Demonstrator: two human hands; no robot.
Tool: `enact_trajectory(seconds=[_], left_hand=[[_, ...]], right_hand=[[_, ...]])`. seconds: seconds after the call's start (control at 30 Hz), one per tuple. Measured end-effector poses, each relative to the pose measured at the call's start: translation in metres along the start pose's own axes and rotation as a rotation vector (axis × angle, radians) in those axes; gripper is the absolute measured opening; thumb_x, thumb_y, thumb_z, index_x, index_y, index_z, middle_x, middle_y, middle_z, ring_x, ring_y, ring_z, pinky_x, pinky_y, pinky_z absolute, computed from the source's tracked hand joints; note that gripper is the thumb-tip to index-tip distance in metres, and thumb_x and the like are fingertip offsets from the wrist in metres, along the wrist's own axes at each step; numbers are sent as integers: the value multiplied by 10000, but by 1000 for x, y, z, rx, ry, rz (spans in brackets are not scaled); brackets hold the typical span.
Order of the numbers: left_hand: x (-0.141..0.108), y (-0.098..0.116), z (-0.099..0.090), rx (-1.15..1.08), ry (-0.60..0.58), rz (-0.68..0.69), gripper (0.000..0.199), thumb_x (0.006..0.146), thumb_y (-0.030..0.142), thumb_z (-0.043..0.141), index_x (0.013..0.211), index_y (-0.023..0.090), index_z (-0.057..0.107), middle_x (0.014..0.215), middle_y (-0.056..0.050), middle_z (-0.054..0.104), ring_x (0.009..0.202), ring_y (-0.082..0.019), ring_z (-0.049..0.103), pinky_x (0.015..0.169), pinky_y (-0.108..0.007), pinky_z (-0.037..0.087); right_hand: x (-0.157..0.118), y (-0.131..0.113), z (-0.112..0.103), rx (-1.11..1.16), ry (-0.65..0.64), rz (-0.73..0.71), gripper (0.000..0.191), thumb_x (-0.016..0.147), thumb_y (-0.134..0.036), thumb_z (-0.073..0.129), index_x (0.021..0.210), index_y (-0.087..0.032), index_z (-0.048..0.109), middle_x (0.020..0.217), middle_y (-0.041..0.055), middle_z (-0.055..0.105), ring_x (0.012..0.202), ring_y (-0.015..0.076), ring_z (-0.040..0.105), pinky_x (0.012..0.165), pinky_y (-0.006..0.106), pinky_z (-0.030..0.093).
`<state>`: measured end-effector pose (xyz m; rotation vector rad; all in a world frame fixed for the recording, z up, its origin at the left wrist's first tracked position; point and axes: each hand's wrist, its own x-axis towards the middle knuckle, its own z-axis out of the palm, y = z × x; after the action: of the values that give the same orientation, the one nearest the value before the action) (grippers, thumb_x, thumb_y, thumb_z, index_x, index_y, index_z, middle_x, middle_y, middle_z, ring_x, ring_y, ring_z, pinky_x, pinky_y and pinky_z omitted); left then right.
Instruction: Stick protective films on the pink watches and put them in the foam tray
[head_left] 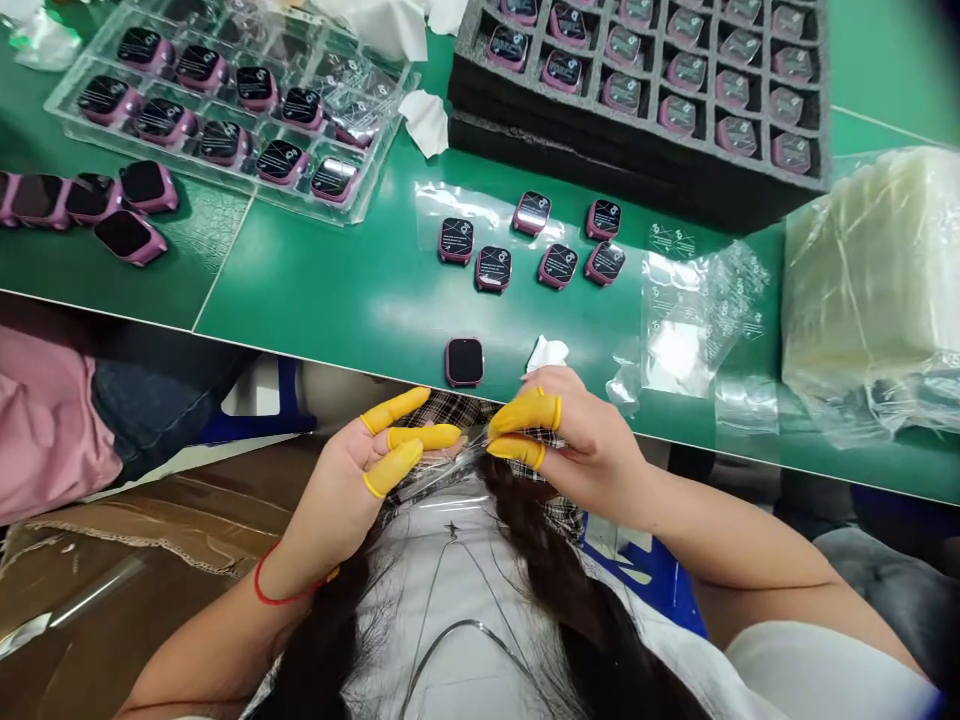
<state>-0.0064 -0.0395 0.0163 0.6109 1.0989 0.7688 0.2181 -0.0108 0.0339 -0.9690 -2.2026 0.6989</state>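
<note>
In front of my chest, my right hand [559,425] pinches a clear plastic film [457,468] between thumb and fingers, which wear yellow finger cots. My left hand [375,455], also in yellow finger cots, is beside the film's other side with its fingers apart; whether it touches the film is unclear. Just beyond my hands, a pink watch [465,361] with a bare dark screen lies near the table's edge. Farther back are several pink watches [559,265] with printed film on their screens. A crumpled white paper [547,354] lies beyond my right hand.
A clear tray [356,208] of watches stands at the back left, with loose watches [131,236] before it. A black foam tray [637,185] holds more watches. Printed film sheets [679,340] and a plastic-wrapped stack [862,270] lie right. A person's pink clothing [41,410] shows left.
</note>
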Motion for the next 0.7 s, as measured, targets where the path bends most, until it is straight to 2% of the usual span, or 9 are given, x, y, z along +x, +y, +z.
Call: enact_trajectory(seconds=[0.1,0.17,0.27,0.33,0.4,0.47,0.53,0.6,0.7], left_hand=[[7,5,2,176,18,36,512,809,383,736,1259,167,619,993,-101,771,1011,-256,719,1058,-408,497],[11,6,0,232,37,60,495,814,386,729,1249,171,634,981,-92,774,1005,-252,721,1074,-406,484],[16,2,-7,245,71,82,477,818,364,729,1252,191,636,1003,-84,770,1025,-263,714,1001,-407,540],[18,1,-13,268,68,93,435,822,326,728,1236,219,651,1020,-75,767,1012,-271,718,908,-393,590],[22,4,-16,315,0,104,369,847,285,697,1214,254,668,1005,-57,770,939,-257,740,820,-364,619],[27,9,-18,403,-136,129,292,883,257,643,1167,292,698,975,-30,777,902,-236,749,829,-354,615],[32,14,-19,528,-292,173,265,898,237,610,1121,323,725,988,-4,775,972,-231,732,949,-373,565],[36,16,-20,635,-399,213,286,895,233,607,1131,346,723,1061,12,758,1110,-243,674,1058,-395,482],[39,13,-23,682,-446,224,357,897,266,604,1234,366,662,1155,15,726,1261,-255,561,1087,-401,445]], right_hand=[[-2,8,1,10,-27,26,50,886,-197,630,863,-217,590,755,-6,715,700,141,615,886,371,455],[-3,11,1,22,-41,36,48,883,-187,634,873,-216,596,781,-4,719,717,139,624,932,391,439],[2,13,-6,110,-66,93,33,880,-193,640,867,-218,624,891,30,712,814,159,635,867,386,470],[9,15,-16,238,-81,194,54,869,-203,658,825,-223,633,924,40,692,884,172,631,803,358,497],[20,20,-24,340,-71,319,73,850,-217,685,801,-225,632,910,36,670,918,177,626,792,340,514],[32,31,-29,354,-56,414,81,846,-237,692,796,-222,629,932,37,662,943,184,623,821,342,519],[43,44,-26,318,-99,458,114,860,-253,672,766,-210,622,965,46,661,962,194,619,861,362,515],[52,56,-20,287,-177,462,159,875,-243,641,727,-200,605,954,50,664,951,201,615,888,396,509],[59,66,-10,239,-246,450,167,878,-194,611,712,-197,589,929,56,662,937,215,601,907,454,500]])
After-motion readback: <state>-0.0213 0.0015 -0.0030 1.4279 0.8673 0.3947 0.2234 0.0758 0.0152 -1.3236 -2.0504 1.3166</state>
